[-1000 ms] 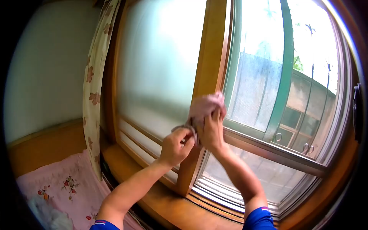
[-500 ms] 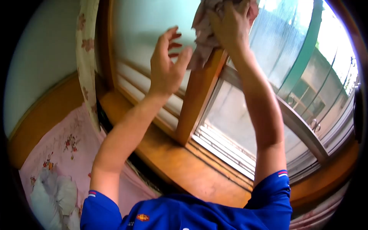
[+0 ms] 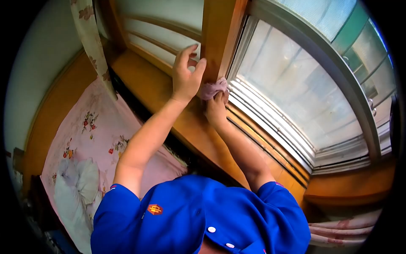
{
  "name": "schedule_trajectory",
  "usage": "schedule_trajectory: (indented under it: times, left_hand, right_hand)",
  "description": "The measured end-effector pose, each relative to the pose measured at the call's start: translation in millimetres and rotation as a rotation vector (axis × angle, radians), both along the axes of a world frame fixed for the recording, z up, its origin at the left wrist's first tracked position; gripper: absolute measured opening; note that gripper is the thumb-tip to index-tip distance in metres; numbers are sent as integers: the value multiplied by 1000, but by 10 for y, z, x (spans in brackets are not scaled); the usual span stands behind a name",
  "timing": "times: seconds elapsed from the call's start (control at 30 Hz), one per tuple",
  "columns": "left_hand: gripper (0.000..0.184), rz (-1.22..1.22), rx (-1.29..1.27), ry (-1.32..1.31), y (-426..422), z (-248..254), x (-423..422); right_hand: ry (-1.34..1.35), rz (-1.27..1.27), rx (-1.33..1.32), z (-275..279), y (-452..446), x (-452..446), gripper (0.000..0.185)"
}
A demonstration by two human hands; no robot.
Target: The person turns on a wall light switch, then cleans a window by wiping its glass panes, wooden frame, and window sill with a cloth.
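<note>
The right hand (image 3: 216,109) grasped a bunched pink cloth (image 3: 215,89), which lay against the foot of the upright wooden stile (image 3: 222,38), at the far edge of the wooden sill (image 3: 188,122). The left hand (image 3: 187,78) was released, its fingers curved and its thumb set apart, just left of the stile; whether it touched the wood could not be told. Farther left, 2 wooden bars (image 3: 165,25) crossed a pale panel (image 3: 152,8). A metal-framed pane (image 3: 296,84) stood to the right. At near left, a rumpled white bundle (image 3: 74,182) rested on a pink floral sheet (image 3: 99,99).
</note>
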State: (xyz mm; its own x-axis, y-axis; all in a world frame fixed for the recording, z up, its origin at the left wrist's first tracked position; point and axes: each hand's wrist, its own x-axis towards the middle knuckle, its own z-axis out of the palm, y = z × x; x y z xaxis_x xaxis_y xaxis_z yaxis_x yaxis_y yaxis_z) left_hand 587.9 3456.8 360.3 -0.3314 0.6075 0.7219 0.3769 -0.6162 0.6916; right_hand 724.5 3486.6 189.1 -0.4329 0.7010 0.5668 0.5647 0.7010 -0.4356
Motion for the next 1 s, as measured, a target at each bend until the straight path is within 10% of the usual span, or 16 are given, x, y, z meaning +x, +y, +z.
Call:
schedule_trajectory:
  times: [0.17,0.27,0.7,0.83,1.0]
  left_hand:
    - [37,-6,-295,-160,-166,-1157,-68]
    - [34,11,-404,-287,-380,-1436,-109]
    - [28,-65,-558,-138,-824,-1545,-223]
    - [28,-64,-502,-215,-821,-1602,-294]
    - [27,-108,-478,-130,-778,-1528,-287]
  right_hand:
    - [-128,-184,222,-129,-356,-44,62]
    - [-264,-52,-207,-15,-434,93,45]
    - [-386,128,-221,48,-773,420,34]
    - [11,-42,-38,247,-856,256,49]
    - [-294,-117,-111,-106,-952,-247,59]
